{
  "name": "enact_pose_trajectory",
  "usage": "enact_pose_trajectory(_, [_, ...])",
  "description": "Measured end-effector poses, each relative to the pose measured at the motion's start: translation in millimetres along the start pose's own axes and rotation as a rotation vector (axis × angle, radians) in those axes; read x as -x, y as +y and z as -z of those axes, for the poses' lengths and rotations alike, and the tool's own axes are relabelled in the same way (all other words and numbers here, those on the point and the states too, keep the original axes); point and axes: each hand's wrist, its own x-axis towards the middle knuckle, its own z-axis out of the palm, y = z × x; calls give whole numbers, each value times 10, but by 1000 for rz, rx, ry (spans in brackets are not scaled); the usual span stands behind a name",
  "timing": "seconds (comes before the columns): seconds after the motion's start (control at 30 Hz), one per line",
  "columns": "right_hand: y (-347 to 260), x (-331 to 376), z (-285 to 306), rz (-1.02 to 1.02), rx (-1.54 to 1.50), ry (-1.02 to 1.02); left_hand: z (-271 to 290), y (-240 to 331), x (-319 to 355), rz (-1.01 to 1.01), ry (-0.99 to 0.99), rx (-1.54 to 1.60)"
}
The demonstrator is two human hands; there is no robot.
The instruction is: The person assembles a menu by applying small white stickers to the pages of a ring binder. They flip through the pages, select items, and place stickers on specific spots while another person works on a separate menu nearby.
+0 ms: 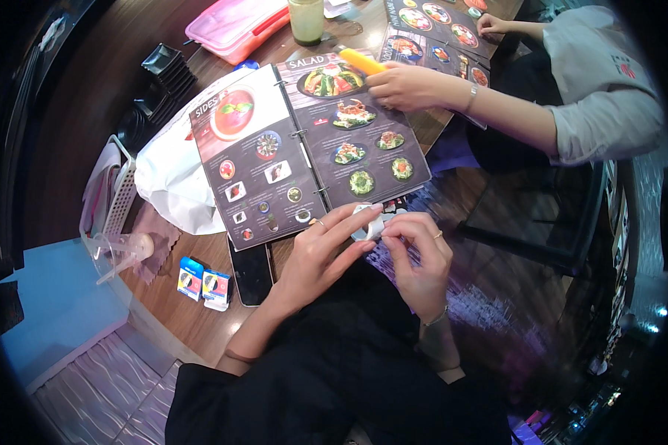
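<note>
My left hand (321, 256) holds a small white roll (368, 225), which looks like tape, between the fingertips and thumb. At its right side, the fingers of my right hand (423, 265) are pinched together on the roll's edge or loose end. Just beyond my hands lies an open ring-bound menu (326, 141) with dark pages and pictures of dishes. Tucked partly under its near edge is a black phone (251, 276). Two small blue, white and red boxes (202, 285) sit on the wooden table (172, 256) left of my forearm.
Across the menu reaches a co-worker's hand (404, 85) gripping a yellow elongated tool (361, 61). More menu pages (438, 44), a green drink glass (306, 22) and a pink case (237, 30) stand farther back. Left are a white bag (174, 182), a basket (120, 189) and a clear cup (122, 252).
</note>
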Motion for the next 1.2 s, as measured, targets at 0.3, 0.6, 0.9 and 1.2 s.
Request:
enact_pose_trajectory(0.3, [108, 142, -358, 24, 43, -104, -30, -272, 355, 325, 108, 229])
enact_pose_trajectory(0.6, [304, 76, -464, -160, -23, -41, 24, -624, 891, 130, -64, -464])
enact_pose_trajectory(0.9, [458, -53, -432, -212, -24, -22, 94, -774, 1155, 211, -117, -699])
enact_pose_trajectory(1.2, [471, -100, -513, -225, -56, -11, 99, -880, 1167, 182, -105, -786])
